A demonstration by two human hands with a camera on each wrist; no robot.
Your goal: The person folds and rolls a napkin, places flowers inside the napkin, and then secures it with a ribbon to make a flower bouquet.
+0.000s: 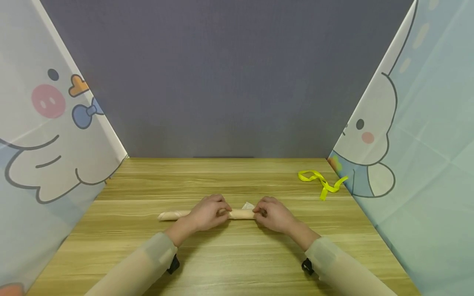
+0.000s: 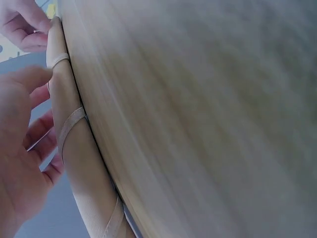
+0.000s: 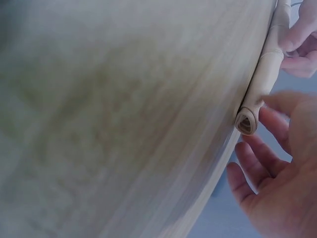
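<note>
A beige cloth rolled into a long, narrow tube (image 1: 242, 214) lies left to right across the wooden table. Spiral seams or edges show along the roll (image 2: 74, 148) in the left wrist view. My left hand (image 1: 208, 214) pinches it near the middle between thumb and index finger, the other fingers loosely bent. At the right end, my right hand (image 1: 275, 215) pinches it with thumb and index finger. The layered open end of the roll (image 3: 246, 122) shows below that thumb in the right wrist view. A pale flap (image 1: 248, 205) sticks up behind the roll between the hands.
A bright yellow ribbon (image 1: 326, 187) lies loosely curled at the table's back right. The wooden table (image 1: 237, 255) meets a dark grey panel (image 1: 229, 82) at the back. Cartoon-printed sheets (image 1: 55, 144) stand on both sides.
</note>
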